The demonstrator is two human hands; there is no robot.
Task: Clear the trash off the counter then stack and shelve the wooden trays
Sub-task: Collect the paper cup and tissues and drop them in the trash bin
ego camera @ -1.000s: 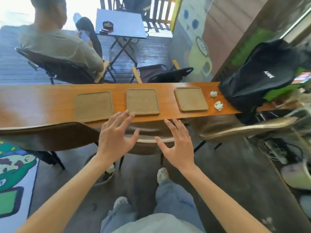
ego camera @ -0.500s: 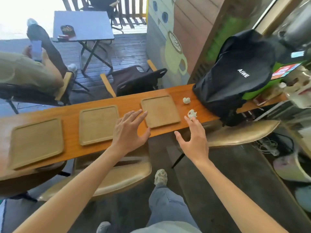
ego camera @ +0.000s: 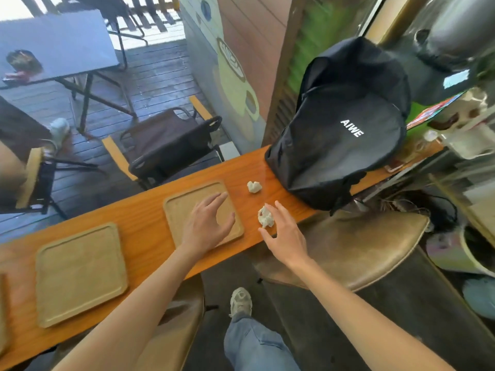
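The near paper wad [ego camera: 265,217] is being reached by the open right hand [ego camera: 285,235]; seemingly light, soft, easily pinched whole.

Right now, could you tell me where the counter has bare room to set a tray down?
Bare wood lies between the middle tray and the right tray. It is crowded between that tray and the backpack: two paper wads and the right hand.

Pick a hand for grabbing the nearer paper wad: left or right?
Right. The right hand is open with its fingers already at the nearer paper wad; the left hand hovers open over the wooden tray, farther away.
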